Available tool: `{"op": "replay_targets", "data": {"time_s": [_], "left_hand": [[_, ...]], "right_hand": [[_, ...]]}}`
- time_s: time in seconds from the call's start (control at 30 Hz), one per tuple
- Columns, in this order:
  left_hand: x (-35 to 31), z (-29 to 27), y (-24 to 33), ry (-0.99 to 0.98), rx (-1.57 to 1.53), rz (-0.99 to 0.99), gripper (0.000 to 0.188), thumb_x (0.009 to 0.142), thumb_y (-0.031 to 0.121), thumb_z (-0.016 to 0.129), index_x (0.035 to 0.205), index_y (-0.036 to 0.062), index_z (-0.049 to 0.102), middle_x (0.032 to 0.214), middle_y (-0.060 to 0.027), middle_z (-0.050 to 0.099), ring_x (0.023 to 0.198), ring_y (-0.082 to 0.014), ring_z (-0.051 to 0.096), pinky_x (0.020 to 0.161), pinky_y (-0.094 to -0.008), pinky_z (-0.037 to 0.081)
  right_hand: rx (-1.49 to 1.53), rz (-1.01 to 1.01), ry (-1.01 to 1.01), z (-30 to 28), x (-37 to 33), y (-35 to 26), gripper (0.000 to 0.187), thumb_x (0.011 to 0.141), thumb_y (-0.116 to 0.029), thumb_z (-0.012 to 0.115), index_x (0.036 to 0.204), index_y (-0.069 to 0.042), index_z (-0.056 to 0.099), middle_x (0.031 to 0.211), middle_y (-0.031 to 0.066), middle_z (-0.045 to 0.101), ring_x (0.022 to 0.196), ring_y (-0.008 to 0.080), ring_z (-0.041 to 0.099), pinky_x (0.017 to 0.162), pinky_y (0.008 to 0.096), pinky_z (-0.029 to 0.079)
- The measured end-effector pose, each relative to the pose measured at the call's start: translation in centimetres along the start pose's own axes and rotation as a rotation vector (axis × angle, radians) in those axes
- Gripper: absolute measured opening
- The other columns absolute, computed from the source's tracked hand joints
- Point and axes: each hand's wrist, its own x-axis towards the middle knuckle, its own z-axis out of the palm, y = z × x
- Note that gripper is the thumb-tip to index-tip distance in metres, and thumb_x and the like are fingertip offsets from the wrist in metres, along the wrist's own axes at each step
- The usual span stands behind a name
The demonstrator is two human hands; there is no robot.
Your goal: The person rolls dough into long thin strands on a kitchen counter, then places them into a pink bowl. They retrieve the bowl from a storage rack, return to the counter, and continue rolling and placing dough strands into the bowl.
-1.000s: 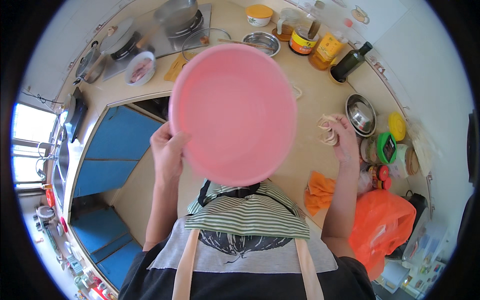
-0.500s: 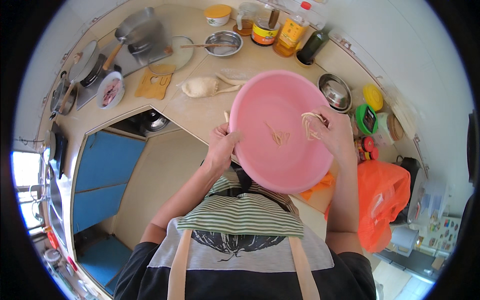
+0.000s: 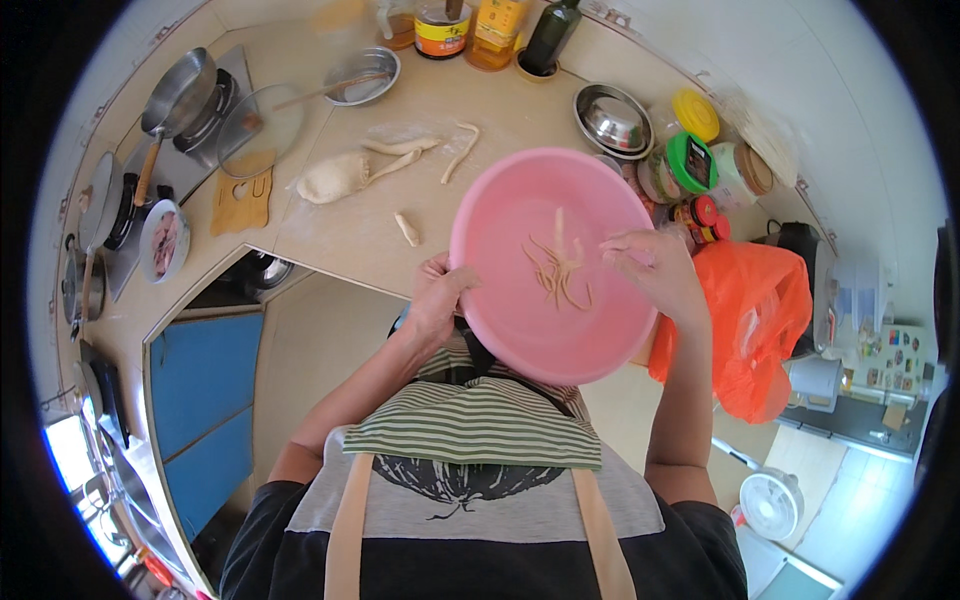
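My left hand (image 3: 440,298) grips the left rim of a pink plastic basin (image 3: 520,345), tilted in front of my apron. Thin strips of dough (image 3: 560,275) lie loosely heaped in the middle of the basin, one of them smeared by motion. Over the basin's right side, my right hand (image 3: 655,270) has its fingers stretched out, with no strip visible in them. Beyond the basin, a lump of dough (image 3: 335,178) with thick arms rests on the floured counter. A bent dough strip (image 3: 460,155) and a short dough piece (image 3: 406,230) lie nearer.
Along the back stand a steel bowl (image 3: 362,78) with chopsticks, an oil bottle (image 3: 497,35) and a dark bottle (image 3: 552,38). Lidded jars (image 3: 690,160) and an orange bag (image 3: 755,320) crowd the right. Leftward are a wooden board (image 3: 242,205), a meat bowl (image 3: 165,240) and a saucepan (image 3: 180,95).
The strips held in my right hand have dropped into the basin, enlarging the heap there. The view has shifted, showing more of the counter left of the basin.
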Motion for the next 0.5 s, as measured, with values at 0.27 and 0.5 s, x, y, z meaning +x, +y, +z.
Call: {"op": "replay_targets", "data": {"time_s": [0.27, 0.5], "left_hand": [[-0.5, 0.2, 0.7, -0.037, -0.029, 0.076, 0.014, 0.075, -0.004, 0.056, 0.083, 0.0018, 0.066, 0.067, -0.0023, 0.065, 0.050, -0.0064, 0.056, 0.045, -0.0206, 0.043], [-0.3, 0.1, 0.8, -0.030, 0.001, 0.071, 0.016, 0.075, -0.005, 0.055, 0.084, 0.0009, 0.067, 0.068, -0.0021, 0.064, 0.051, -0.0063, 0.055, 0.046, -0.0207, 0.043]], "right_hand": [[-0.371, 0.356, 0.531, 1.0, -4.2, 6.9, 0.039, 0.080, -0.009, 0.070, 0.118, -0.002, 0.061, 0.097, 0.0101, 0.070, 0.087, 0.0168, 0.066, 0.077, 0.0297, 0.051], [0.070, 0.429, 0.670, 2.7, -7.5, 6.5, 0.022, 0.079, -0.009, 0.070, 0.096, 0.004, 0.065, 0.074, 0.0090, 0.066, 0.065, 0.0130, 0.061, 0.063, 0.0286, 0.049]]}}
